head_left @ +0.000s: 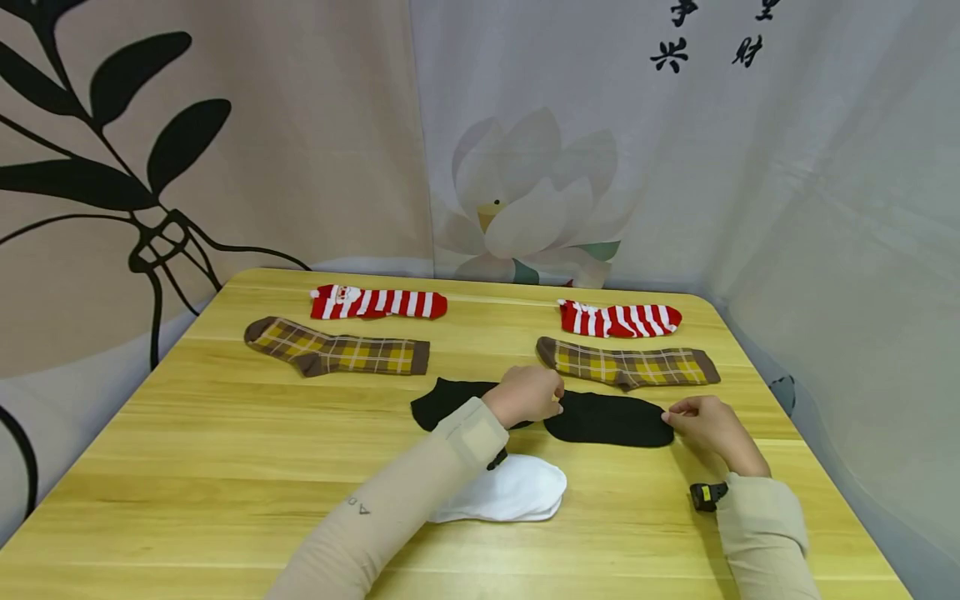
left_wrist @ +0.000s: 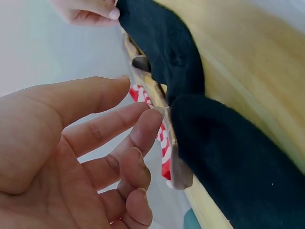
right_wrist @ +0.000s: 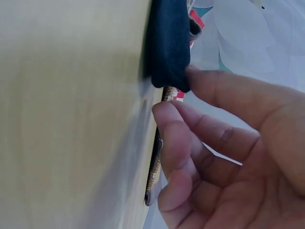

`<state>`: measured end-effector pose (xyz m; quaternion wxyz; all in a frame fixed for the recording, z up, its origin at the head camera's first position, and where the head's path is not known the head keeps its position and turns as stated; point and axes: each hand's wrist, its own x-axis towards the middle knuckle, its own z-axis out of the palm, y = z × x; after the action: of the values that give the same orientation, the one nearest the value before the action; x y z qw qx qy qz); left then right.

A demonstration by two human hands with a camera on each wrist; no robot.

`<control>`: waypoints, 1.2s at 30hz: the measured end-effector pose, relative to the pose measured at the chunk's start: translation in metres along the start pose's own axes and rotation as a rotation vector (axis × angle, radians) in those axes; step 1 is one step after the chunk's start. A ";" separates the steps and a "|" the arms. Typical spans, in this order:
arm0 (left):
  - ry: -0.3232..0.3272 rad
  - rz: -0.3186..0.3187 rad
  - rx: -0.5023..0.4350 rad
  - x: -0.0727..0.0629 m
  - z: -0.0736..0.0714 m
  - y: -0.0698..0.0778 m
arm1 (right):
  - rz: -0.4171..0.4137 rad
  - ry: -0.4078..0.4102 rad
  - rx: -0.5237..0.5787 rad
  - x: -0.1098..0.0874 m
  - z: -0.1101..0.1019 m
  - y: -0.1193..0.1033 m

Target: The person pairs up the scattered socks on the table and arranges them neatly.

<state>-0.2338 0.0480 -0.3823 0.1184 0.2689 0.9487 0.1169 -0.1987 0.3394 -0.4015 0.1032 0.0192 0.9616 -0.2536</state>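
Two black ankle socks lie end to end across the table. My left hand [head_left: 525, 393] hovers over where they meet, thumb and fingers apart and loosely bent, with nothing between them in the left wrist view. It partly covers the left black sock [head_left: 444, 403]. At the outer end of the right black sock [head_left: 611, 418], my right hand [head_left: 705, 423] pinches the edge with thumb and fingertips. That end looks slightly raised in the right wrist view. White socks [head_left: 517, 492], seemingly stacked, lie nearer me, partly behind my left forearm.
Behind the black socks lie two brown-and-yellow plaid socks, one left [head_left: 360, 354] and one right [head_left: 630, 364]. Farther back are two red-and-white striped socks, left [head_left: 390, 303] and right [head_left: 622, 320]. Fabric curtains [head_left: 337, 125] hang behind the wooden table [head_left: 187, 467].
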 end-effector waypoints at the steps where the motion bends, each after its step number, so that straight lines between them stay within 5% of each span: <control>1: 0.004 0.001 0.005 0.000 0.001 0.000 | 0.000 0.001 -0.003 0.000 0.000 0.000; 36: 0.007 -0.001 0.218 0.016 0.026 0.005 | 0.033 -0.020 0.084 -0.001 0.005 0.001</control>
<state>-0.2371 0.0648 -0.4082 0.0854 0.2794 0.9563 0.0140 -0.1970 0.3377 -0.4064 0.1160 0.0366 0.9486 -0.2922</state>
